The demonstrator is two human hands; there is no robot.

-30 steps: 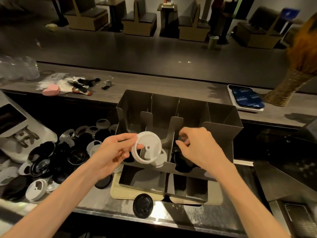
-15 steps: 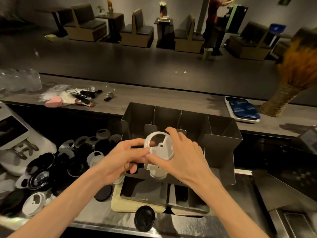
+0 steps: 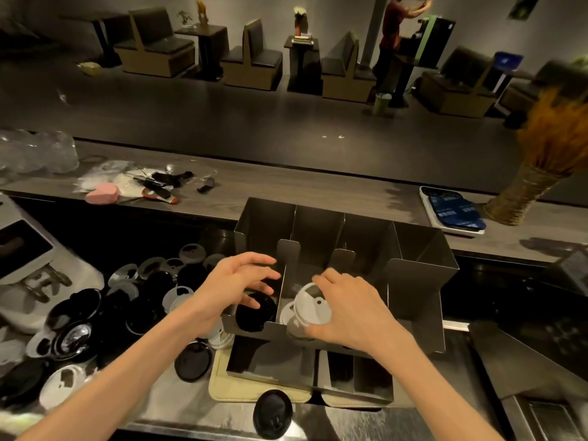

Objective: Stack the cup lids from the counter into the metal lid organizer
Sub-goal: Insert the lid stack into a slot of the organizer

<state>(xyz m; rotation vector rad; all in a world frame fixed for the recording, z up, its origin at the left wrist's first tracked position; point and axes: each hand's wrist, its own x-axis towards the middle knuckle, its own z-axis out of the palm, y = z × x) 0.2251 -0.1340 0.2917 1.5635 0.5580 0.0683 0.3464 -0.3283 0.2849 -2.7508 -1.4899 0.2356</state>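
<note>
Currently my right hand [image 3: 346, 310] grips a white lid [image 3: 310, 305], thumb at its near edge and fingers curled over the far rim. It is held tilted above other white lids [image 3: 291, 315] in the second slot from the left of the organizer [image 3: 416, 281]. My left hand [image 3: 235, 286] holds nothing; its fingers are spread and loosely bent over the leftmost slot, just above a black lid [image 3: 254, 316] lying there. Whether the fingertips touch that lid, I cannot tell. The organizer stands on the counter [image 3: 197, 405] atop a pale mat [image 3: 222, 386], with its two right upper slots showing no contents from this angle. A loose pile of lids [image 3: 95, 326], black and white mixed, lies on the counter to the left, near my left forearm. One further black lid [image 3: 272, 414] sits at the counter's near edge, in front of the organizer.
</note>
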